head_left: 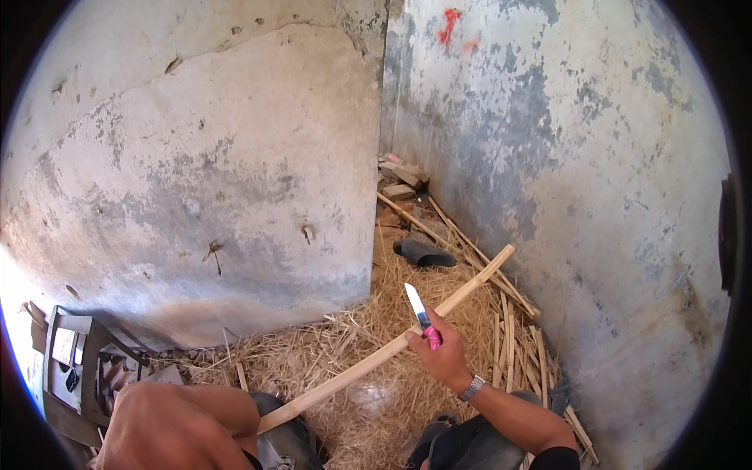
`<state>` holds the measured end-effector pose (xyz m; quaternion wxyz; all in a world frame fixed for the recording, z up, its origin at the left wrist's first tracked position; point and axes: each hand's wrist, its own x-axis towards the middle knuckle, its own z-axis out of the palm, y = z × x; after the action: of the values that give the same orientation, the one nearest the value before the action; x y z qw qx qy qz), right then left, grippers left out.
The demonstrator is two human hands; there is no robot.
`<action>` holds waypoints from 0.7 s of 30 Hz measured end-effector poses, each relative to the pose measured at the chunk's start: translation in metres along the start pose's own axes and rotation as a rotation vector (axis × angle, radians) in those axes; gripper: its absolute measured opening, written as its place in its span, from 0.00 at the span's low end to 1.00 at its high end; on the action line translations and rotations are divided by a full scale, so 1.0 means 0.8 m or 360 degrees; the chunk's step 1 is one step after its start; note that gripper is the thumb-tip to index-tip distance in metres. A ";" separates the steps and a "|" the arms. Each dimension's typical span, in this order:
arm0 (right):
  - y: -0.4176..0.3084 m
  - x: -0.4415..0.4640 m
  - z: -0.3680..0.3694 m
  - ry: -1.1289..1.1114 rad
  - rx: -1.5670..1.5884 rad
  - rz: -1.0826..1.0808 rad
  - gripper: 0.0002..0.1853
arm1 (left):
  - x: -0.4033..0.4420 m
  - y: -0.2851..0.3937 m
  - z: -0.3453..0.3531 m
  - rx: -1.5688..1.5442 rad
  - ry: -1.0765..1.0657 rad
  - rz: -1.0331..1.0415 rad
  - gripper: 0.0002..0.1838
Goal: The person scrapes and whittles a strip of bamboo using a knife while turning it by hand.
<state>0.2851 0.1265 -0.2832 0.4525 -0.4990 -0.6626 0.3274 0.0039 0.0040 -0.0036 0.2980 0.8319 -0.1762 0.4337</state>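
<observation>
A knife (pixel 416 306) with a pink handle is gripped in my right hand (pixel 443 356), its bright blade pointing up and away. That hand also rests against a long pale strip (pixel 368 363), wood or split bamboo. The strip slants from beside my left forearm, across my lap, up toward the right wall. A metal-banded watch (pixel 471 388) is on my right wrist. My left arm (pixel 176 423) bends at the lower left, close to the strip's near end. The fingers of my left hand are hidden, so I cannot see what they do.
Straw-like shavings (pixel 337 356) cover the floor. More long strips (pixel 509 345) lie along the worn right wall (pixel 580 188). A dark curved piece (pixel 424 253) and some bricks (pixel 403 174) sit farther back. A dark frame-like object (pixel 74 368) stands at left, by another wall (pixel 235 157).
</observation>
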 end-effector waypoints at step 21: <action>0.003 0.000 -0.002 0.0014 -0.0074 -0.0096 0.35 | -0.001 0.023 0.016 0.0027 0.0228 -0.0519 0.09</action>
<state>0.2869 0.1273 -0.2845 0.4532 -0.4907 -0.6828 0.2960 0.0010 -0.0185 -0.0040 0.3691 0.8189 -0.0136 0.4393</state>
